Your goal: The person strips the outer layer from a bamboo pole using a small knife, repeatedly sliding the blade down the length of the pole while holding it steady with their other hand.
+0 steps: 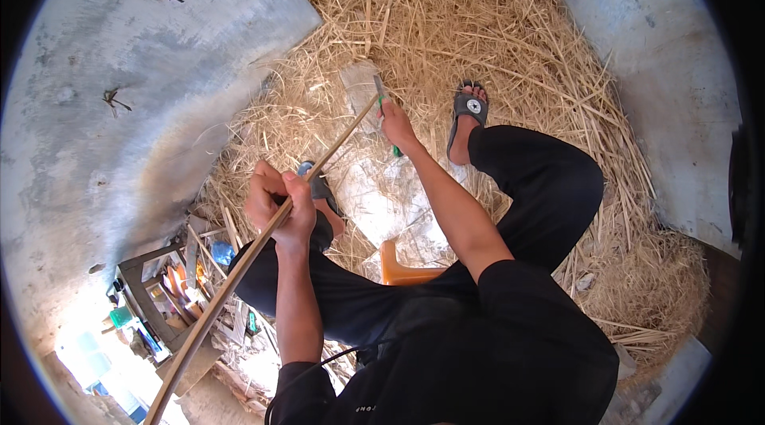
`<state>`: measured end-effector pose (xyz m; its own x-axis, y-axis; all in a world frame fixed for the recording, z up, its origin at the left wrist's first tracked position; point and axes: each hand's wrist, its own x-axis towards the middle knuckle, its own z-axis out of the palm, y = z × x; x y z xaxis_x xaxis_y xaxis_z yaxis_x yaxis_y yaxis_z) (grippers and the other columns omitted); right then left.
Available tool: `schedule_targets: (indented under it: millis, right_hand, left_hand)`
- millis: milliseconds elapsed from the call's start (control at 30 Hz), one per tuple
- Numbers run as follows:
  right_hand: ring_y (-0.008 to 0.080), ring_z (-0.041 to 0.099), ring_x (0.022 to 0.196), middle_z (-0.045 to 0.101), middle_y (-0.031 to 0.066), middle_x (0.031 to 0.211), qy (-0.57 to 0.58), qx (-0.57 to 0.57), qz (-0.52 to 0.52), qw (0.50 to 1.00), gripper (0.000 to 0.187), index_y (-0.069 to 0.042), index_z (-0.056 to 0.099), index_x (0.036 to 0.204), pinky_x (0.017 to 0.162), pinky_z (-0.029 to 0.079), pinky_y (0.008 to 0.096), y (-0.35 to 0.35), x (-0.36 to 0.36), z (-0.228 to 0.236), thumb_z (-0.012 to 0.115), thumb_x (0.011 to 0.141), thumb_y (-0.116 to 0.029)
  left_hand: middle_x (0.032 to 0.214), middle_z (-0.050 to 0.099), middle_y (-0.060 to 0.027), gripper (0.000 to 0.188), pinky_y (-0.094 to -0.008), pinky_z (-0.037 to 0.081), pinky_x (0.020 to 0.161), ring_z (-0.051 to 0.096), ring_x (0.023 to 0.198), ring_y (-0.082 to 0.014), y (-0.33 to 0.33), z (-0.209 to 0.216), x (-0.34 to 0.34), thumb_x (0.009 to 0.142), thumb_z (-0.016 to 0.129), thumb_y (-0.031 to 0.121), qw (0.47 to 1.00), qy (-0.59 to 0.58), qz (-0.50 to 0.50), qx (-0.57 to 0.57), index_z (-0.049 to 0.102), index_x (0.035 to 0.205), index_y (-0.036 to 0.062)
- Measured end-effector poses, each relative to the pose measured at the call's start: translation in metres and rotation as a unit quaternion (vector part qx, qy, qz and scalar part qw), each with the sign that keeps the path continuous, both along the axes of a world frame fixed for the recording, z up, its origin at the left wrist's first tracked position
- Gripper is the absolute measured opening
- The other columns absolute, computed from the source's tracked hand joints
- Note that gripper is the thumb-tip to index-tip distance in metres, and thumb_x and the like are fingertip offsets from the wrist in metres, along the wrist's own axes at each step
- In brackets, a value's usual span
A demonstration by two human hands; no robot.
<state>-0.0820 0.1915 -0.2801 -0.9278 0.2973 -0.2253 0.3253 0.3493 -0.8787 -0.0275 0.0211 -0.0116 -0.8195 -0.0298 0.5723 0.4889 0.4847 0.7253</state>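
A long, thin bamboo strip (219, 297) runs slantwise from the lower left to the middle of the view. My left hand (280, 206) is closed around it partway along, thumb on top. At the strip's far end, my right hand (398, 127) grips a green-handled knife (378, 85), its short blade pointing away from me. Blade and strip end meet or overlap there; whether the edge cuts in cannot be made out. Just beyond, a worn wooden block (360, 88) lies among the shavings.
Loose bamboo shavings (446, 18) cover the floor in front of me and to the right. Pale walls rise on both sides. An orange plastic stool (402, 269) shows between my legs. At lower left, a wooden shelf (163, 321) holds assorted tools, near a blue bag (222, 253).
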Motion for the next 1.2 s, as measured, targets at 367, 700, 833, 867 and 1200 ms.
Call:
schedule_targets:
  millis: [367, 700, 833, 867, 1200]
  right_hand:
    - [0.0428, 0.063, 0.085, 0.063, 0.0276, 0.086, -0.107, 0.191, -0.014, 0.976, 0.038, -0.002, 0.051, 0.104, 0.075, 0.050, 0.0525, -0.007, -0.013, -0.021, 0.035, 0.098, -0.035]
    - [0.0437, 0.059, 0.069, 0.061, 0.0265, 0.076, -0.080, -0.123, -0.097, 0.984, 0.046, -0.002, 0.050, 0.104, 0.066, 0.048, 0.0464, 0.012, -0.015, -0.050, 0.033, 0.098, -0.045]
    - [0.0451, 0.060, 0.082, 0.061, 0.0300, 0.082, -0.071, 0.074, -0.087, 0.991, 0.042, -0.003, 0.049, 0.110, 0.073, 0.048, 0.0499, 0.008, 0.004, -0.025, 0.033, 0.098, -0.040]
    - [0.0453, 0.060, 0.086, 0.061, 0.0301, 0.086, -0.101, 0.079, -0.063, 0.990, 0.042, -0.001, 0.051, 0.108, 0.075, 0.047, 0.0506, 0.005, 0.005, -0.020, 0.033, 0.098, -0.038]
    - [0.0408, 0.060, 0.099, 0.062, 0.0257, 0.102, -0.227, 0.160, -0.009, 0.961, 0.041, 0.001, 0.053, 0.110, 0.082, 0.049, 0.0492, -0.001, 0.003, -0.054, 0.036, 0.097, -0.035]
  left_hand:
    - [0.054, 0.035, -0.0025, 0.024, -0.0253, 0.021, 0.043, 0.029, 0.048, -0.0089, 0.004, -0.003, 0.006, 0.080, 0.054, -0.001, 0.994, 0.063, -0.055, -0.066, 0.035, 0.066, 0.0040]
    - [0.056, 0.034, -0.0027, 0.023, -0.0262, 0.022, 0.043, 0.029, 0.048, -0.0081, 0.004, -0.001, 0.009, 0.080, 0.052, -0.001, 0.998, 0.024, 0.001, -0.051, 0.034, 0.066, 0.0047]
    - [0.055, 0.033, -0.0032, 0.024, -0.0262, 0.023, 0.044, 0.028, 0.049, -0.0088, 0.003, -0.001, 0.009, 0.081, 0.051, -0.002, 0.999, 0.007, 0.019, -0.030, 0.033, 0.066, 0.0045]
    - [0.055, 0.033, -0.0033, 0.023, -0.0262, 0.023, 0.044, 0.029, 0.049, -0.0091, 0.003, -0.001, 0.009, 0.081, 0.051, -0.002, 0.999, 0.004, 0.022, -0.031, 0.033, 0.066, 0.0045]
    - [0.055, 0.034, -0.0032, 0.021, -0.0254, 0.022, 0.045, 0.029, 0.051, -0.0092, 0.005, -0.005, 0.011, 0.080, 0.050, -0.004, 0.999, 0.010, 0.013, -0.039, 0.034, 0.068, 0.0042]
